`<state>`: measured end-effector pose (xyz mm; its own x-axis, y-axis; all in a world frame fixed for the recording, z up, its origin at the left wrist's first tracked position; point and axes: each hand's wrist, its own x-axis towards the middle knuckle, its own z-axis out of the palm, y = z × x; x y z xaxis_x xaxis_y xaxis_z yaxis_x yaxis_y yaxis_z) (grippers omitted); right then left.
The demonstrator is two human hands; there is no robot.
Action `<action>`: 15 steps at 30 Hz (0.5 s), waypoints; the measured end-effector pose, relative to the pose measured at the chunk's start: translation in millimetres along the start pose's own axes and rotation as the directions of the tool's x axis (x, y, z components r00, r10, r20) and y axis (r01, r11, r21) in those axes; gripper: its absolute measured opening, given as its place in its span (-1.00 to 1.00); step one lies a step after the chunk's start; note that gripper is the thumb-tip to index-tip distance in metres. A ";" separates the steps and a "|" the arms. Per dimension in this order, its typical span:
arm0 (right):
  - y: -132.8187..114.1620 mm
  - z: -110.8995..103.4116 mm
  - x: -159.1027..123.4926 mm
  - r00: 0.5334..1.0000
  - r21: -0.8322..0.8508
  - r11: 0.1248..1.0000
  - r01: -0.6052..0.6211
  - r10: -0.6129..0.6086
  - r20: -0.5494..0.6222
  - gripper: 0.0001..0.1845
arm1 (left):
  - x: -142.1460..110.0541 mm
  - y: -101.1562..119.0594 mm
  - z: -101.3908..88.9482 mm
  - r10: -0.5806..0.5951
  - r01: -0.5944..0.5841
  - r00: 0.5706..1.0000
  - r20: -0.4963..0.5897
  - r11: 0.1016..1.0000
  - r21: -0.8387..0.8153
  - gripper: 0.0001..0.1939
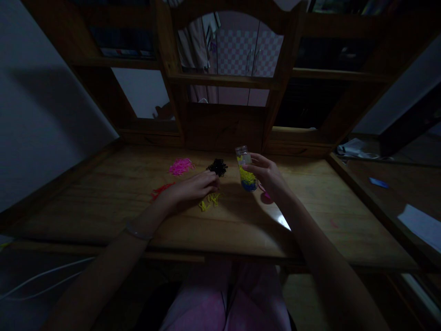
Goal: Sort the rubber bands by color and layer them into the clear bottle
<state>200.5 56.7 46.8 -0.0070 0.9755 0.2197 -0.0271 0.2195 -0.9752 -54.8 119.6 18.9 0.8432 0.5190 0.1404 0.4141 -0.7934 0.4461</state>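
Note:
My right hand (267,171) grips a clear jar (246,172) and holds it slightly tilted over the desk. Inside the jar, yellow rubber bands lie above blue ones. My left hand (203,184) is closed, its fingers curled down between a small pile of yellow rubber bands (210,201) and a pile of black rubber bands (218,167). Whatever its fingertips may hold is hidden. Pink rubber bands (181,166) form a heap at the back left, and red rubber bands (162,189) lie partly behind my left wrist.
A round pink object (266,196) lies on the desk, partly covered by my right wrist. The wooden desk (113,197) has a shelf unit (223,80) along its back. To the right, a lower surface holds white paper (420,225) and a small blue item (378,182).

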 end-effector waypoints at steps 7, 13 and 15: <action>-3.6 2.2 -1.3 1.000 -0.019 1.000 -0.007 0.008 0.003 -0.49 | 0.5 1.3 -2.0 -0.010 0.008 0.999 -0.031 0.998 -0.058 -0.75; -4.0 4.9 -1.4 1.000 -0.036 0.999 -0.029 0.029 -0.009 -0.51 | 5.1 -6.9 7.3 0.019 -0.020 0.999 -0.033 1.000 -0.023 -0.86; -3.8 4.7 -1.4 0.999 -0.047 0.998 -0.036 0.035 -0.013 -0.52 | 5.9 -7.0 7.9 0.022 -0.022 0.998 -0.052 1.000 -0.003 -0.87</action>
<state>196.0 54.4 50.3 0.0054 0.9828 0.1848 0.0206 0.1847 -0.9826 -50.0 125.7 9.6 0.8331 0.5174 0.1958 0.3944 -0.8037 0.4456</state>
